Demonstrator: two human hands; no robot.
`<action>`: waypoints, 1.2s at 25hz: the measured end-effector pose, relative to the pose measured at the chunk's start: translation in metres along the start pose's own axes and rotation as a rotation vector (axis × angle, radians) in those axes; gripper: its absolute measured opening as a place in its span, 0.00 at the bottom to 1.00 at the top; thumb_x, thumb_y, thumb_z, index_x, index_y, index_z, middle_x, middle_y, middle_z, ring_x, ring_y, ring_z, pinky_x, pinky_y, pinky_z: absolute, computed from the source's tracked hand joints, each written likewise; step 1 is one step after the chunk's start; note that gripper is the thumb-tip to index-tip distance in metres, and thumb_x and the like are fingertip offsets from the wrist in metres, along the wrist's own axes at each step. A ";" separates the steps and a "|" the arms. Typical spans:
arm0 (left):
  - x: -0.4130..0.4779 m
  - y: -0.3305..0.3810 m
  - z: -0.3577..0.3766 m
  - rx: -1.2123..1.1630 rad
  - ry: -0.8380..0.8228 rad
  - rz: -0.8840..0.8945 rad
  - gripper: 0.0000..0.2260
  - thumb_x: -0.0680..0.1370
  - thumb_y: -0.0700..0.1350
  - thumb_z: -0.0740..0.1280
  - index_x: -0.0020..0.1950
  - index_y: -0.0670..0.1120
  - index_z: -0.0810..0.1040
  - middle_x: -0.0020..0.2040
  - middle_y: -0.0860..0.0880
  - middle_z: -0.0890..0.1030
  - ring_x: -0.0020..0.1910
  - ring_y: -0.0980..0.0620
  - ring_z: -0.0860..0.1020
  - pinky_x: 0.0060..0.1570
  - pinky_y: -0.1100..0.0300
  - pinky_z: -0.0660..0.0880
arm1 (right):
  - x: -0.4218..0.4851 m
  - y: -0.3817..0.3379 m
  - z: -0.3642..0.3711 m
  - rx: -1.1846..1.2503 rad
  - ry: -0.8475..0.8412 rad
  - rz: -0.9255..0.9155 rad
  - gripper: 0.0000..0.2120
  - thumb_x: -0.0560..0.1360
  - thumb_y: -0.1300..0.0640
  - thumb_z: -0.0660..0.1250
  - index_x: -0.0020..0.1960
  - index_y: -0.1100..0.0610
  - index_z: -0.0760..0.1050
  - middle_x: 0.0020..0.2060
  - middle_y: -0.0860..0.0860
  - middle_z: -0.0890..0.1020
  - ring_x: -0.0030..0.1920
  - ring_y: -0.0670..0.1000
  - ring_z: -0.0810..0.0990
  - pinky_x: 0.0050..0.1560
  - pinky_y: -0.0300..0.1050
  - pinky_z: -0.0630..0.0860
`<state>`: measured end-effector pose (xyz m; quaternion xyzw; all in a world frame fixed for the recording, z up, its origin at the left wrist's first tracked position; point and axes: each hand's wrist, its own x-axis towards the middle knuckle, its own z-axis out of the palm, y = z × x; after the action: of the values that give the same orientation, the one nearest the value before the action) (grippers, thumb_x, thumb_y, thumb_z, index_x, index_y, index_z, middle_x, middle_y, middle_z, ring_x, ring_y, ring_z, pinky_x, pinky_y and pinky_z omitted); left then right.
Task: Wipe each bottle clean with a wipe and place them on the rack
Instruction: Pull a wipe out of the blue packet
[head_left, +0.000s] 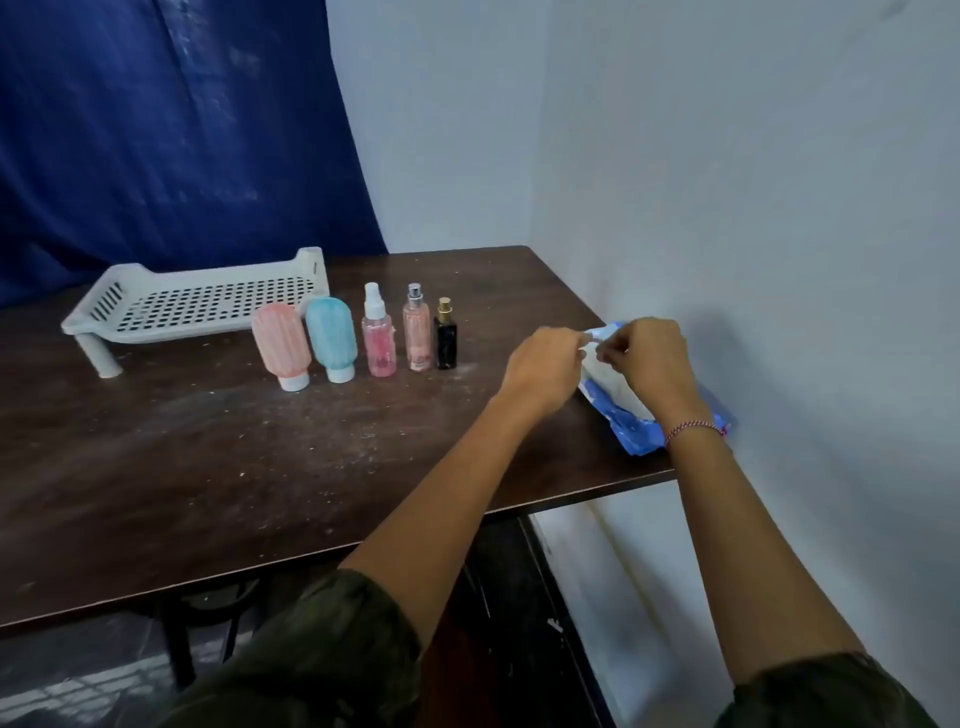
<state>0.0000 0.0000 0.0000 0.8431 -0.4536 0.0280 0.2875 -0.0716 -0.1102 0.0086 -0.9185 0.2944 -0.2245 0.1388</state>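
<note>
Both of your hands are at the blue and white soft plastic wipe pack (626, 423), which lies at the right edge of the dark brown, dust-speckled wooden table (208, 467), close against the pale wall (753, 182). Your left hand (545, 364) and your right hand (649, 358) each have curled fingers pinching the pack's far end. You cannot tell whether they grip a flap or a wipe. A red and white thread bracelet (693, 428) sits on your right wrist.

The five bottles stand upright in a row near the table's middle, left of your hands and apart from them. From left to right they are:
- a pink ribbed squeeze bottle (280, 345), standing on its white cap
- a teal ribbed squeeze bottle (331, 338), also on its white cap
- a clear spray bottle of pink liquid (378, 340)
- a slim pink bottle with a silver sprayer (416, 332)
- a small black square bottle with a gold sprayer (445, 340)

The white perforated plastic rack (208, 306) stands on its legs just behind the two squeeze bottles, at the far left. A dark blue curtain (156, 130) hangs behind it.
</note>
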 end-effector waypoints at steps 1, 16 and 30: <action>0.002 0.003 0.005 -0.015 -0.042 -0.009 0.17 0.79 0.38 0.59 0.67 0.45 0.74 0.62 0.42 0.78 0.60 0.42 0.75 0.56 0.51 0.73 | 0.000 0.006 -0.001 -0.030 -0.032 0.039 0.07 0.73 0.61 0.67 0.45 0.64 0.82 0.40 0.61 0.83 0.42 0.59 0.80 0.43 0.47 0.75; 0.019 0.005 0.048 0.097 0.055 -0.112 0.15 0.78 0.39 0.61 0.60 0.53 0.79 0.55 0.52 0.82 0.55 0.49 0.78 0.48 0.59 0.71 | 0.002 0.029 0.021 -0.133 -0.101 0.065 0.14 0.74 0.61 0.62 0.30 0.60 0.72 0.27 0.54 0.73 0.36 0.56 0.71 0.36 0.44 0.65; 0.030 0.004 0.049 0.128 0.106 -0.070 0.11 0.77 0.38 0.64 0.54 0.49 0.82 0.55 0.48 0.78 0.50 0.47 0.78 0.43 0.59 0.70 | 0.006 0.034 0.017 0.045 -0.141 0.102 0.10 0.72 0.56 0.71 0.48 0.62 0.81 0.44 0.56 0.83 0.47 0.54 0.80 0.49 0.43 0.75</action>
<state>0.0042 -0.0494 -0.0291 0.8725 -0.4052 0.0914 0.2572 -0.0755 -0.1384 -0.0169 -0.9125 0.3252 -0.1584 0.1912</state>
